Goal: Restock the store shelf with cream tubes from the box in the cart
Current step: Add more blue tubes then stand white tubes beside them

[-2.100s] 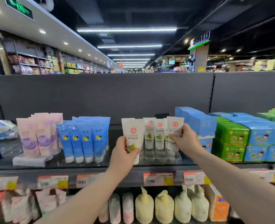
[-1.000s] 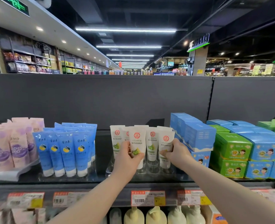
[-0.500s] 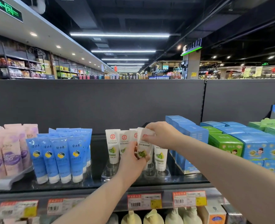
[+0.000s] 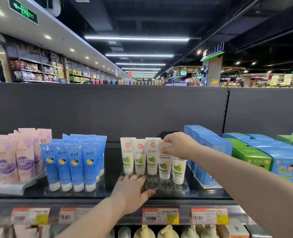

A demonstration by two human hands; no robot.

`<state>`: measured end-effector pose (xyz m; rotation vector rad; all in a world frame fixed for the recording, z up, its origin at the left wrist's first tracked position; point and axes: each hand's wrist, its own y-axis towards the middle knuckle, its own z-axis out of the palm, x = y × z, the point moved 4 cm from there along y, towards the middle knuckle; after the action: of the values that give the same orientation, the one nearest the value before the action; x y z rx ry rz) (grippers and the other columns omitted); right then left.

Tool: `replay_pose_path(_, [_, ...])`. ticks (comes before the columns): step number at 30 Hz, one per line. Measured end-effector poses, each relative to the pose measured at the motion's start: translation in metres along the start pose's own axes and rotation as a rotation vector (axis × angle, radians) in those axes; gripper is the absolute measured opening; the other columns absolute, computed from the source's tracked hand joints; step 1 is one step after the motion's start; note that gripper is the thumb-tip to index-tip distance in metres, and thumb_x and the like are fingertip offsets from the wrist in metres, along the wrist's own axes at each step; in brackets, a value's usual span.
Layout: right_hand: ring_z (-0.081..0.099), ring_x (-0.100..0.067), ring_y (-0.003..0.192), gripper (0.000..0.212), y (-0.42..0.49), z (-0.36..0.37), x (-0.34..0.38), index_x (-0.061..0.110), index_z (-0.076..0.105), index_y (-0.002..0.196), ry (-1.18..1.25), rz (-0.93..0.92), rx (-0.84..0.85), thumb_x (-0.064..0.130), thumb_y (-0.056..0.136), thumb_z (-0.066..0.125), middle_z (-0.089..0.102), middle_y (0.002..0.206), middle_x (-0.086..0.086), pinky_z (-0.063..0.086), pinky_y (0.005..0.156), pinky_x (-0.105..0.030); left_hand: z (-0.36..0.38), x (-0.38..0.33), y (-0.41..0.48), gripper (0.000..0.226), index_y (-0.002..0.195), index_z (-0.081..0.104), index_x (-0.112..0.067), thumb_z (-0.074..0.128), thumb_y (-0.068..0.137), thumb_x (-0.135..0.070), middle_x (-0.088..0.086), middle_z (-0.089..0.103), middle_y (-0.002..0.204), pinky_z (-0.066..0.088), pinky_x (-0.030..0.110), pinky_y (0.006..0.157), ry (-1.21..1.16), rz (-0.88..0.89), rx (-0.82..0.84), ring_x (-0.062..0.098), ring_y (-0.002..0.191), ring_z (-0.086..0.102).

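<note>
Left hand (image 4: 132,191) dropped onto clear tray (image 4: 166,186), flat | right hand (image 4: 178,145) pinching white tube (image 4: 163,162) | label seemingly Chinese

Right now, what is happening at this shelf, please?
A person is stocking white cream tubes on a store shelf. The right hand pinches the top of one white tube in the front row, setting it upright in a clear holder. The left hand rests flat at the holder's front left edge, gripping nothing. Blue tubes stand to the left, blue boxes to the right.
</note>
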<state>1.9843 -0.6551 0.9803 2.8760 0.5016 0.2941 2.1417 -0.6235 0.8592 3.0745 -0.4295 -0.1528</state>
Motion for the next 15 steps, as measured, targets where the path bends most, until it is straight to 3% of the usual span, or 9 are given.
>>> replay_pose_path(5, [0.058, -0.018, 0.094, 0.03, 0.0025, 0.0013, -0.0008, 0.019, 0.058, 0.117, 0.014, 0.01, 0.073, 0.034, 0.091, 0.056, 0.059, 0.107, 0.002, 0.045, 0.078, -0.03, -0.0015, -0.0009, -0.0015, 0.062, 0.146, 0.025, -0.026, 0.03, 0.094, -0.058, -0.001, 0.029, 0.152, 0.016, 0.044, 0.117, -0.003, -0.01, -0.006, 0.023, 0.141, 0.023])
replay_pose_path(8, [0.057, -0.017, 0.097, 0.028, 0.0037, -0.0017, 0.0026, 0.023, 0.056, 0.118, -0.041, -0.018, 0.049, 0.031, 0.091, 0.056, 0.061, 0.115, 0.003, 0.041, 0.079, -0.029, -0.0011, -0.0003, -0.0014, 0.062, 0.146, 0.027, -0.026, 0.031, 0.093, -0.058, 0.0, 0.031, 0.152, 0.016, 0.045, 0.117, -0.015, -0.014, 0.006, 0.024, 0.14, 0.023])
replay_pose_path(13, [0.055, -0.016, 0.09, 0.022, 0.0062, 0.0003, 0.0032, 0.021, 0.062, 0.11, -0.057, -0.014, 0.047, 0.029, 0.091, 0.056, 0.062, 0.104, 0.003, 0.045, 0.076, -0.031, 0.0007, 0.0008, -0.0006, 0.061, 0.146, 0.027, -0.026, 0.031, 0.093, -0.058, -0.001, 0.031, 0.151, 0.016, 0.045, 0.117, -0.024, -0.022, 0.004, 0.024, 0.14, 0.023])
replay_pose_path(15, [0.054, -0.016, 0.08, 0.01, 0.009, 0.003, 0.0016, 0.019, 0.062, 0.087, -0.077, -0.006, 0.052, 0.027, 0.089, 0.057, 0.059, 0.087, 0.006, 0.045, 0.068, -0.03, 0.001, 0.0008, 0.0004, 0.061, 0.146, 0.027, -0.027, 0.03, 0.093, -0.058, -0.001, 0.031, 0.151, 0.016, 0.045, 0.117, -0.021, -0.022, 0.005, 0.024, 0.14, 0.023])
